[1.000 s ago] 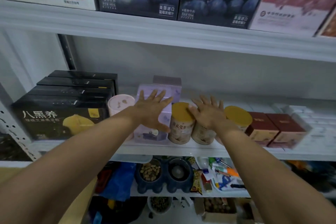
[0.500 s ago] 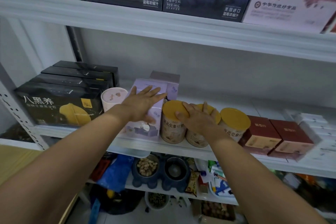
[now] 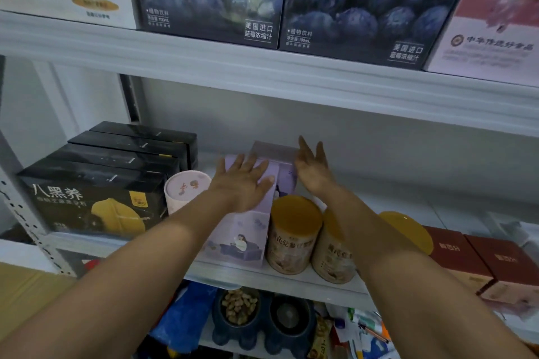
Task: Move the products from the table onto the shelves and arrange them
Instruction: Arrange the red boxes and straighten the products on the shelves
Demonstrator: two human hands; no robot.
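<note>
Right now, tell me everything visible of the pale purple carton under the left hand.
The pale purple cardboard carton stands upright at the front of the white metal shelf. Its front shows a figure seated on a sofa. The left hand rests flat on its top, fingers straight. A pink round tub stands to its left, a yellow-lidded can to its right.

White metal shelving fills the view: an upper board (image 3: 262, 73) crosses from nine to three o'clock, and a middle board (image 3: 262, 274) runs toward five. A perforated upright (image 3: 26, 230) slants at eight o'clock. Behind, at two o'clock, a pale wall (image 3: 379, 154) sits in dim, even light. A tan surface (image 3: 26, 294) lies at seven.
</note>
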